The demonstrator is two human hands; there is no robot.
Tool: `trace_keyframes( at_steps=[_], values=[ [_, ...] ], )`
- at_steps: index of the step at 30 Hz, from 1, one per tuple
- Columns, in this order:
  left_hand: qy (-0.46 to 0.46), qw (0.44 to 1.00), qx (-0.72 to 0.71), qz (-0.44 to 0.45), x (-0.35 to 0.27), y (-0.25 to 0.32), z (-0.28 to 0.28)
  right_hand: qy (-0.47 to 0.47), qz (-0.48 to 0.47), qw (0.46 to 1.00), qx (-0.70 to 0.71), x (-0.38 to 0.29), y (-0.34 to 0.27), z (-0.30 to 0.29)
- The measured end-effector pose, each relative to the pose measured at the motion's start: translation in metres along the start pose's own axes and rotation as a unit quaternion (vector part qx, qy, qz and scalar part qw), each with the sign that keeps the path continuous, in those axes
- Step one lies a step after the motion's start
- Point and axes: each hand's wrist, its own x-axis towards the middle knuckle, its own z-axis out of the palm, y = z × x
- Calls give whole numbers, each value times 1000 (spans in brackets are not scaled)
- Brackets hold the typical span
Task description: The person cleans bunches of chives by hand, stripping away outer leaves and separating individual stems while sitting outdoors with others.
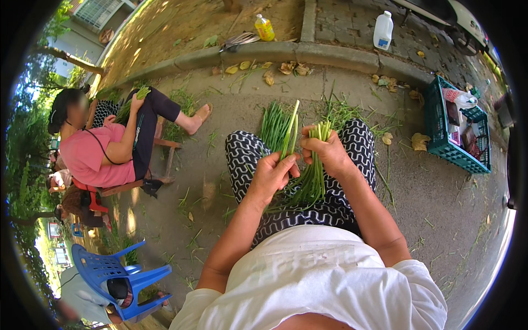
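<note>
My left hand (pixel 275 173) pinches a few long green stalks (pixel 291 131) with pale ends upward. Close on its right, my right hand (pixel 326 149) is closed around a thicker bundle of green stalks (pixel 314 181), whose pale ends stick up above the fist and whose green ends hang down over my lap. Between my knees, beyond the left hand, a pile of green leafy stalks (pixel 274 126) lies on the ground. More loose greens (pixel 344 113) are scattered beyond my right knee.
A teal plastic crate (pixel 458 156) holding bags and small items stands at right. A kerb (pixel 338 57) crosses ahead, with a yellow bottle (pixel 265 29) and a white jug (pixel 383 31) beyond it. At left a person (pixel 103 144) sits holding greens; below is a blue plastic chair (pixel 99 266) with another person.
</note>
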Motion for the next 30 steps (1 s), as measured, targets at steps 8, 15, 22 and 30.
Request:
trace_keyframes(
  at_steps=[8, 15, 22, 30],
  values=[
    [17, 1000, -2, 5, 1, 3, 0, 18, 9, 1000, 14, 3, 1, -8],
    [-10, 999, 37, 25, 1, 5, 5, -46, -7, 999, 1, 5, 2, 0],
    [-9, 999, 46, 26, 0, 6, 6, -45, -17, 999, -8, 5, 5, -1],
    [3, 1000, 23, 18, 3, -2, 1, -26, -8, 999, -38, -2, -2, 3]
  ],
)
